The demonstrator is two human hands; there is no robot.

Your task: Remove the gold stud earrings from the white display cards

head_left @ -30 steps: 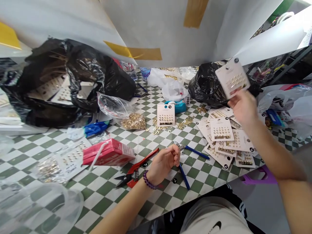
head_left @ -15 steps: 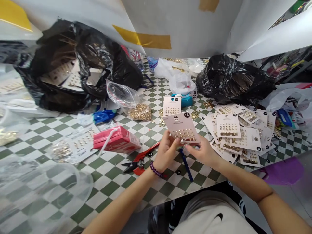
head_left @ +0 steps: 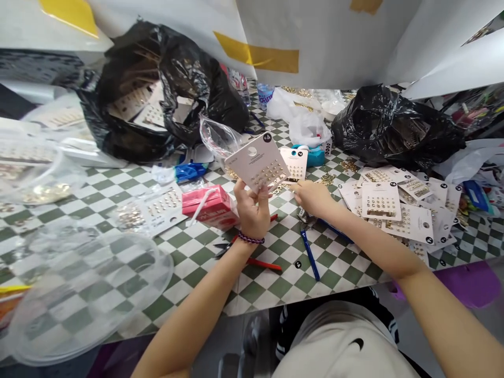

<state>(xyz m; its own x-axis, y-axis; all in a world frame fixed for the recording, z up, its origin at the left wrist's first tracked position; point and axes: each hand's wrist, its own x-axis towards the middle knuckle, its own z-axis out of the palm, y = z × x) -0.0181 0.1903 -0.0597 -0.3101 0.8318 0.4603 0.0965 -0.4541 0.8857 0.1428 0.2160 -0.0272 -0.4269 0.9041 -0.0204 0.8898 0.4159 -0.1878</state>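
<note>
Pinching one card (head_left: 258,165) (studs, seemingly)

Bare checked tabletop (head_left: 189,247) lies open in front of the left hand (head_left: 250,207), which holds a card (head_left: 255,163) aloft, between a red box (head_left: 212,206) and a clear plastic tub (head_left: 90,294). Red snips (head_left: 263,263) and blue pliers (head_left: 311,255) lie by the forearms. Card piles (head_left: 394,210) crowd the right, and black bags (head_left: 165,94) block the back.

We hold a white earring card (head_left: 258,165) up in our left hand (head_left: 252,207), tilted, with rows of little gold studs on it.
</note>
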